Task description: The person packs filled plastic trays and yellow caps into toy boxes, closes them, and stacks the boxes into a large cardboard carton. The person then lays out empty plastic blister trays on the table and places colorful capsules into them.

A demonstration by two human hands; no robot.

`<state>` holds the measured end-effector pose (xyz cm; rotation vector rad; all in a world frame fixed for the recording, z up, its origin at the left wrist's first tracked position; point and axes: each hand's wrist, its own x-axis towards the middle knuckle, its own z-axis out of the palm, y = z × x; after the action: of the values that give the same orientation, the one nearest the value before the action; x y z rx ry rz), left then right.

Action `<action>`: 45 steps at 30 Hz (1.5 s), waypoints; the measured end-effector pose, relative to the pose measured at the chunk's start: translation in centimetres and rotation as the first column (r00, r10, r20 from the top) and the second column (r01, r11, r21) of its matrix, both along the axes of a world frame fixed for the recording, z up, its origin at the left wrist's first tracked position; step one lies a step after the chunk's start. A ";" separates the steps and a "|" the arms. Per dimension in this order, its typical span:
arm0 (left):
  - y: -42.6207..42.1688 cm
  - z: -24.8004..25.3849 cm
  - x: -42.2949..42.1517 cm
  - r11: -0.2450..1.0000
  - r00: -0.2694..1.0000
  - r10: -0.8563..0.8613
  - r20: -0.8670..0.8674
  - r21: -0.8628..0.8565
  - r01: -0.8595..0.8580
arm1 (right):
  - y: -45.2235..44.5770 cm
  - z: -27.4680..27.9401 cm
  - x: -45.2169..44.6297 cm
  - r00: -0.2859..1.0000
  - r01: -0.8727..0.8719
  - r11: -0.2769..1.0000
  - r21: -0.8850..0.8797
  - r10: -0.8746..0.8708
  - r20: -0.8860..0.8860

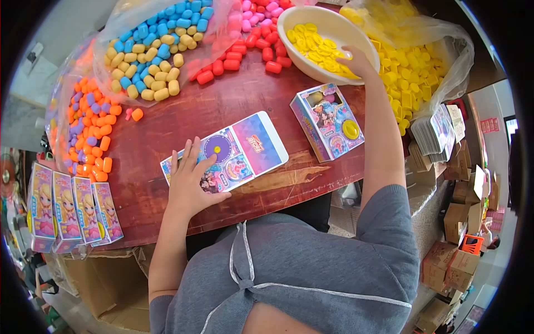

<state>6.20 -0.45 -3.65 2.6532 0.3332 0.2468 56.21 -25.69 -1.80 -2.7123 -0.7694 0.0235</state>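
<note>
My left hand (192, 178) lies with spread fingers on a flat printed card (258, 145), which has a purple dial with a yellow centre. My right hand (359, 62) reaches into a white bowl (289, 15) of yellow discs (317, 47); its fingertips are among the discs, and whether they grip one is too small to tell. Between the card and my right forearm stands a printed box (328, 119) with a yellow disc (350, 129) on its front.
Blue and tan capsules (158, 55), red capsules (233, 58) and orange and purple ones (92, 125) lie along the table's far and left sides. Yellow pieces (409, 72) fill a bag at right, near stacked cards (431, 133). Several doll-printed boxes (67, 209) stand at left.
</note>
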 end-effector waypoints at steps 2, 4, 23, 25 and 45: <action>0.1 0.1 0.2 1.000 1.000 -0.001 -0.022 -0.007 0.001 | 1.4 -0.6 0.3 0.999 -0.028 0.993 -0.111 0.025 -0.032; 0.3 0.2 0.3 1.000 0.999 0.002 -0.046 -0.010 -0.003 | 3.4 -1.2 0.0 0.976 0.061 0.931 -0.360 -0.131 -0.172; 0.5 0.1 0.2 1.000 1.000 -0.009 -0.016 -0.012 0.009 | -0.7 4.1 -2.8 0.943 0.204 0.772 0.602 0.010 -0.332; 0.4 0.1 0.2 1.000 1.000 -0.016 -0.020 -0.012 0.015 | -4.1 5.5 -5.8 0.951 0.277 0.554 0.785 -0.043 -0.306; 0.3 -0.2 0.1 1.000 1.000 -0.009 -0.016 0.018 0.009 | -12.8 -4.3 -9.0 0.749 0.611 0.416 0.673 -0.030 -0.662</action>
<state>6.25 -0.20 -3.87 2.6748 0.3254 0.2275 47.25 -38.47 -6.09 -1.6198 0.0505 0.2567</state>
